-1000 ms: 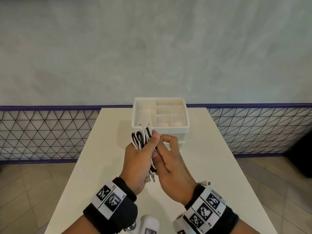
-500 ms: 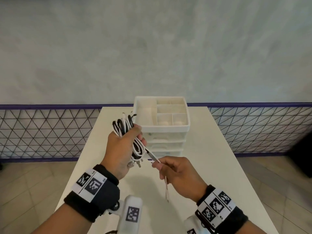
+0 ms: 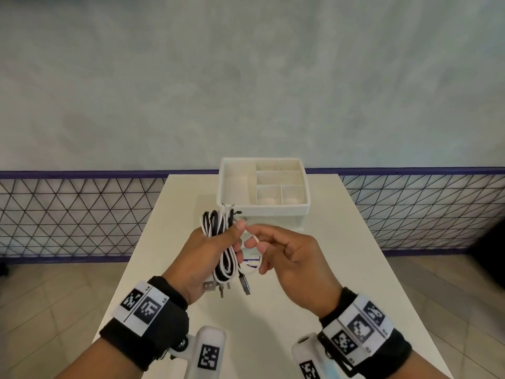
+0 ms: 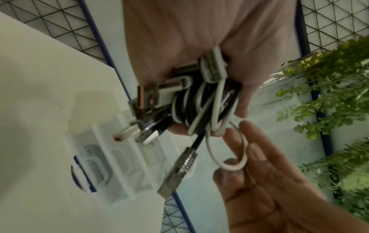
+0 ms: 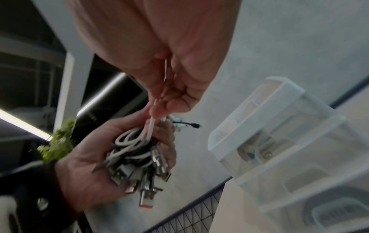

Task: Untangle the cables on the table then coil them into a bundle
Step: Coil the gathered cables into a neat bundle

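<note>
**Bundle in the left hand, loose strand in the right**

Both hands are raised above the table (image 3: 273, 310), in front of the organizer (image 3: 263, 207). The left hand (image 3: 203, 262) is closed around the bundle (image 3: 224, 242) of black and white cables, thumb pressed across the front. The right hand (image 3: 296, 262) sits just beside it, fingers curled, pinching 1 white strand (image 3: 255, 265) that loops from the bundle around its fingertips.

Both wrist views are blurred. The middle of the bundle is hidden inside the left fist, and how many cables it holds cannot be counted. In the right wrist view the strand vanishes between the fingers.

The bundle's long axis runs roughly upright: looped bends point up and away toward the organizer, plugs (image 3: 218, 288) hang down toward the wrist.
</note>
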### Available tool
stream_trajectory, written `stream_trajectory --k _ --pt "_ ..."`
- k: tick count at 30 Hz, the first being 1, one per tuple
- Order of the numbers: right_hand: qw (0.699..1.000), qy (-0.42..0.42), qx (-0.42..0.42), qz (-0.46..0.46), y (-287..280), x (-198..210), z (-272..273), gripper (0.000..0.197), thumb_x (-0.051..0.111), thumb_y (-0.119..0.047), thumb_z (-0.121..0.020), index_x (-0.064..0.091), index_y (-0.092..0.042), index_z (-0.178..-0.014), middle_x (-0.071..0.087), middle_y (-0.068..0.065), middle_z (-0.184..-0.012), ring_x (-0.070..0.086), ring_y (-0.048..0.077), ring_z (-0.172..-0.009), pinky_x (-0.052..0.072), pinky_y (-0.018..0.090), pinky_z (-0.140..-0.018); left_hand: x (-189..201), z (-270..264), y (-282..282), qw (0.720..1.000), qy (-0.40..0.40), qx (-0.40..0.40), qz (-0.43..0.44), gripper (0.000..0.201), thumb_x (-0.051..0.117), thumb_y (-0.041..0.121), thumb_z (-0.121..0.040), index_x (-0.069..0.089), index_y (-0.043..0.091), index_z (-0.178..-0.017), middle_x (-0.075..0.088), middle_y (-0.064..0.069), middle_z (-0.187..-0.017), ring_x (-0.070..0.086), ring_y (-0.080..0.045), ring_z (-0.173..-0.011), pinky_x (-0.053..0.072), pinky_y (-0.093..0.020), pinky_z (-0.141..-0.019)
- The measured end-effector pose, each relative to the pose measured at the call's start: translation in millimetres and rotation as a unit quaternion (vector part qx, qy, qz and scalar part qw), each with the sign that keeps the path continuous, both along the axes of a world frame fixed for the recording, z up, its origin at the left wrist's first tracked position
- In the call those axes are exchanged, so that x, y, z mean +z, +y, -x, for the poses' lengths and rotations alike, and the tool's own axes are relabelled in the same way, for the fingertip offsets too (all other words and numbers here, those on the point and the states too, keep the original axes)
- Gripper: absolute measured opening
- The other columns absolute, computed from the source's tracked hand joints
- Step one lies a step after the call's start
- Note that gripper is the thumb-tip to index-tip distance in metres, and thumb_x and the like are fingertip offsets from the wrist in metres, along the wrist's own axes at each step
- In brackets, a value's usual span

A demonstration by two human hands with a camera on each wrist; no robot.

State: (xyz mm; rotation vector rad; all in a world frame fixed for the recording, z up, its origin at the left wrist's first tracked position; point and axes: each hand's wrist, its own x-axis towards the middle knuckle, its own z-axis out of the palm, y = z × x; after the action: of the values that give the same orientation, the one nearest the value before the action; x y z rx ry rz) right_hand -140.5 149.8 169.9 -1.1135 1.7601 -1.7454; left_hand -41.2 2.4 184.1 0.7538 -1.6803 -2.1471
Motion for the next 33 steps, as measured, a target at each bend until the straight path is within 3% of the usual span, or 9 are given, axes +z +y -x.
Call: stream_trajectory --k 3,8,13,17,20,24,28,31,33 --pt "0.999 0.013 -0.031 0.011 -4.7 -2.7 -7.1 0.028 0.063 -0.008 -0.095 0.063 -0.021 -0.119 0.078 0.000 -0.089 0.059 0.012 -0.058 0.056 0.031 -0.067 -2.3 -2.2 8.2 1.000 0.005 -0.011 0.018 0.030 0.073 0.042 -0.079 0.068 0.013 -0.075 0.060 -0.009 -0.067 0.059 -0.017 -0.058 0.048 -0.025 -0.051" --pt "0.997 0.080 -0.003 -0.004 -3.9 -8.5 -12.8 0.011 0.069 -0.004 -0.089 0.075 -0.013 -0.091 0.075 -0.006 -0.081 0.067 0.013 -0.071 0.055 0.025 -0.072 -4.2 2.8 15.9 1.000 0.018 -0.010 0.004 0.040 0.075 0.035 -0.081 0.067 -0.003 -0.089 0.071 -0.017 -0.076 0.073 -0.030 -0.071 0.058 -0.036 -0.068" --pt "0.993 0.111 0.006 -0.035 1.3 -11.4 -7.6 0.012 0.074 -0.008 -0.086 0.076 -0.019 -0.089 0.070 -0.013 -0.073 0.061 0.006 -0.067 0.048 0.015 -0.071 -14.2 5.6 15.2 0.998 -0.023 0.051 -0.019 0.017 0.071 0.012 -0.085 0.064 -0.001 -0.078 0.055 -0.017 -0.068 0.059 -0.026 -0.060 0.047 -0.028 -0.050" --pt "0.996 0.055 -0.029 -0.068 2.9 -15.2 4.3 0.008 0.078 -0.011 -0.083 0.076 -0.018 -0.087 0.074 0.001 -0.076 0.060 0.003 -0.066 0.051 0.018 -0.070 -20.5 5.7 17.0 0.998 -0.031 0.056 -0.005 0.021 0.069 0.007 -0.085 0.064 -0.012 -0.093 0.059 -0.019 -0.074 0.060 -0.027 -0.065 0.049 -0.029 -0.052" --pt "0.994 0.069 -0.001 -0.084 2.6 -16.7 4.7 0.005 0.077 -0.010 -0.084 0.078 -0.015 -0.081 0.074 -0.003 -0.073 0.061 0.003 -0.066 0.051 0.017 -0.071 -20.0 8.3 21.6 0.998 -0.032 0.058 0.002 0.007 0.068 0.002 -0.083 0.067 -0.004 -0.086 0.057 -0.018 -0.072 0.059 -0.027 -0.065 0.050 -0.030 -0.055" --pt "0.989 0.092 0.062 -0.102 4.9 -17.5 4.4 0.003 0.078 -0.011 -0.083 0.078 -0.014 -0.084 0.072 -0.009 -0.075 0.060 0.002 -0.069 0.051 0.018 -0.074 -21.2 10.4 17.1 0.995 -0.046 0.082 -0.016 0.014 0.071 0.010 -0.082 0.070 -0.004 -0.083 0.065 -0.018 -0.074 0.062 -0.029 -0.067 0.050 -0.040 -0.066" --pt "0.994 0.075 0.028 -0.072 2.0 -19.5 7.4 0.005 0.080 -0.010 -0.080 0.079 -0.015 -0.082 0.075 -0.003 -0.078 0.061 0.005 -0.069 0.052 0.022 -0.074 -13.0 13.7 18.3 0.997 -0.028 0.060 0.034 0.031 0.076 0.018 -0.079 0.065 -0.010 -0.084 0.062 -0.018 -0.067 0.059 -0.030 -0.059 0.048 -0.037 -0.057" --pt "0.996 0.068 0.010 -0.054 -2.4 -17.1 5.7 0.005 0.079 -0.007 -0.081 0.078 -0.012 -0.080 0.076 0.002 -0.078 0.065 0.022 -0.072 0.055 0.028 -0.074 -9.8 16.2 21.6 0.997 -0.031 0.055 0.053 0.028 0.076 0.015 -0.079 0.063 -0.009 -0.079 0.059 -0.019 -0.065 0.058 -0.030 -0.060 0.048 -0.037 -0.058" --pt "0.994 0.081 0.031 -0.069 -3.5 -9.6 5.1 0.004 0.077 -0.008 -0.082 0.077 -0.013 -0.083 0.076 0.000 -0.080 0.067 0.021 -0.075 0.056 0.029 -0.077 -11.6 18.4 23.2 0.995 -0.039 0.083 0.047 0.020 0.070 0.010 -0.080 0.062 -0.007 -0.078 0.053 -0.018 -0.066 0.053 -0.029 -0.060 0.044 -0.039 -0.060"
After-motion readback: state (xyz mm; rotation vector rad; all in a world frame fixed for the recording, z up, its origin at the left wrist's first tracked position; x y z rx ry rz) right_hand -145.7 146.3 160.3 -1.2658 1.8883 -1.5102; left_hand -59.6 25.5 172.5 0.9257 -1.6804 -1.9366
